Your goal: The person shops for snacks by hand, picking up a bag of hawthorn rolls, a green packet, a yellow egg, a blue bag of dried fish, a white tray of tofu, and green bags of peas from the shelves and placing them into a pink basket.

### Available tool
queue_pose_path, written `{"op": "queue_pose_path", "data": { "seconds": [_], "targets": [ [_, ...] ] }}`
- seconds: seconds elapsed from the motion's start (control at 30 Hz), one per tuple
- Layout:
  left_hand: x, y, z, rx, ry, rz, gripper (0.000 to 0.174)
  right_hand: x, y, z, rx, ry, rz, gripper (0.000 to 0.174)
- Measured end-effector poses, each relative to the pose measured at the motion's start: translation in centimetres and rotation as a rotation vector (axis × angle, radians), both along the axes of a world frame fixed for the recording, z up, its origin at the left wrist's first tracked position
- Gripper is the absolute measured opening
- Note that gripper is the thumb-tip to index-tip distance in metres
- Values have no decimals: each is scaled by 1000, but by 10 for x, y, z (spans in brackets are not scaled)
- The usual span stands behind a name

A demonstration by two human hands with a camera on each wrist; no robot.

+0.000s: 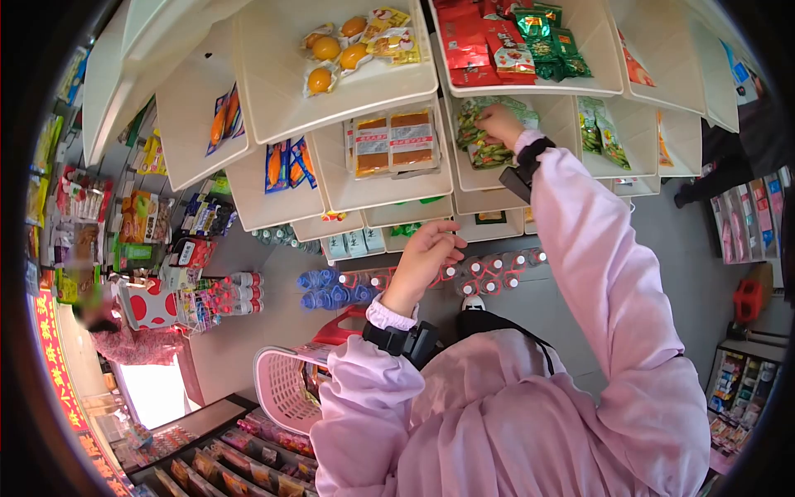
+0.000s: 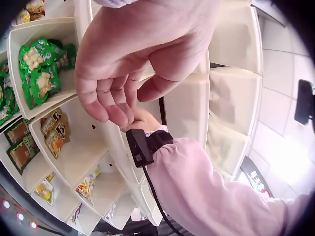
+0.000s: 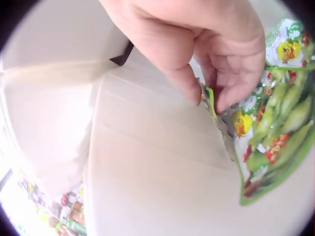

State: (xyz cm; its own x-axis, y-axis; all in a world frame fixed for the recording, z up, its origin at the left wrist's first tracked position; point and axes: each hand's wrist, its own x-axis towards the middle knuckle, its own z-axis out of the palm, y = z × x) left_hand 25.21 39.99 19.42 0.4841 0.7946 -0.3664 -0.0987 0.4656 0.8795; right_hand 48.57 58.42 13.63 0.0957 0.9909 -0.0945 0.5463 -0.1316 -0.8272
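Observation:
Inside a cream bin, my right hand (image 1: pixel 500 124) pinches the edge of a packet (image 3: pixel 211 102) between thumb and fingers. Beside it lies an edamame packet (image 3: pixel 278 130), green-edged, printed with green pods, red chilli and a yellow duck. More of these green packets (image 1: pixel 470 137) lie around the hand in the head view. My left hand (image 1: pixel 425 258) hangs lower, in front of the bins, its fingers loosely curled with nothing in them. The left wrist view shows that hand (image 2: pixel 142 59) close up, with the right sleeve (image 2: pixel 197 182) beyond it.
Neighbouring bins hold vacuum-packed brown eggs (image 1: pixel 325 48), red packets (image 1: pixel 460 41) and flat brown packs (image 1: pixel 389 145). Bottles with white caps (image 1: pixel 489 273) stand on the floor below. A pink basket (image 1: pixel 277 389) is at my left side. Another person (image 1: pixel 141 344) is at far left.

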Motion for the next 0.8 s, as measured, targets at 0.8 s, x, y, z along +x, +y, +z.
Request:
{"op": "queue_pose_path", "data": {
  "seconds": [0.8],
  "targets": [
    [-143, -157, -55, -54, -481, 488, 29, -204, -298, 42, -545, 824, 467, 12]
  ]
}}
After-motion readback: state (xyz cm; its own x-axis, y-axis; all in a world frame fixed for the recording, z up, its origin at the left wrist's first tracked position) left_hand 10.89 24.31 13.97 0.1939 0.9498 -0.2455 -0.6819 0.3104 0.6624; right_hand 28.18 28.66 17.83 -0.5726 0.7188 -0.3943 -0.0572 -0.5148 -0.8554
